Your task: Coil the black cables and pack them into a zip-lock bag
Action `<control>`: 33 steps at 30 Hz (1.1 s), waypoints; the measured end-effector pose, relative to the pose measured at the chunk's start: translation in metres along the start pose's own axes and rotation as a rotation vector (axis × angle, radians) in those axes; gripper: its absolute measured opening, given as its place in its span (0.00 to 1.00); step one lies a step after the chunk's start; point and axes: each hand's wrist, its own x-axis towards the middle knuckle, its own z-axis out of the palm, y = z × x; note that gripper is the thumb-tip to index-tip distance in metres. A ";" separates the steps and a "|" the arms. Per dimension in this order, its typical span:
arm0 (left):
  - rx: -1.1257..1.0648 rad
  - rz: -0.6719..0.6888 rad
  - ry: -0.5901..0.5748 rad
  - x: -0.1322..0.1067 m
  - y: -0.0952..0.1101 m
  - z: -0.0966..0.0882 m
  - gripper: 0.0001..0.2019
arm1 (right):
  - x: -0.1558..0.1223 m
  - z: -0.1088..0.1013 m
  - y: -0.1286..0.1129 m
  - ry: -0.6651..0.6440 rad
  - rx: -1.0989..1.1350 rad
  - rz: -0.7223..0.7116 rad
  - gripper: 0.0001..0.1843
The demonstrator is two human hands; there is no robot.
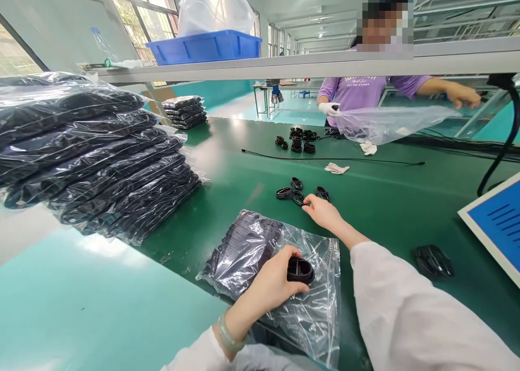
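My left hand is closed around a small bundle of black coiled cables, held over a clear plastic bag. Rows of black coils lie packed in the bag's left part. My right hand stretches out beyond the bag, its thumb and fingers pinching the edge of a black cable coil on the green table. Close around that hand are further loose coils, including one just behind its fingers.
Filled bags are stacked high at the left. A blue-and-white box and a dark bundle are at the right. A straight cable crosses the table. A co-worker opposite handles a clear bag. A shelf spans above, carrying a blue tray.
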 end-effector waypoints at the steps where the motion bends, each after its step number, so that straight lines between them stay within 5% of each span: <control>1: -0.011 0.002 -0.012 -0.001 0.000 -0.001 0.31 | 0.011 0.004 -0.002 0.015 -0.038 -0.009 0.08; 6: -0.104 0.038 -0.030 -0.010 0.003 -0.015 0.44 | 0.014 0.005 -0.007 0.058 -0.122 -0.112 0.04; 12: -0.616 0.012 0.127 0.000 0.008 -0.034 0.31 | -0.089 -0.006 -0.037 0.161 0.086 -0.320 0.13; 15: -0.932 0.056 -0.055 0.005 0.011 -0.035 0.34 | -0.137 -0.012 -0.058 0.211 0.228 -0.461 0.14; 17: -1.055 0.088 -0.173 0.003 0.012 -0.034 0.33 | -0.155 -0.019 -0.067 0.112 0.250 -0.508 0.12; 20: -1.076 0.127 -0.171 -0.004 0.012 -0.031 0.34 | -0.164 -0.030 -0.072 -0.079 0.375 -0.438 0.08; 26: -0.948 0.145 -0.213 -0.012 0.011 -0.029 0.37 | -0.160 -0.042 -0.072 -0.199 0.666 -0.334 0.12; 33: -0.891 0.148 -0.299 -0.012 0.014 -0.028 0.38 | -0.157 -0.046 -0.070 -0.409 0.603 -0.355 0.12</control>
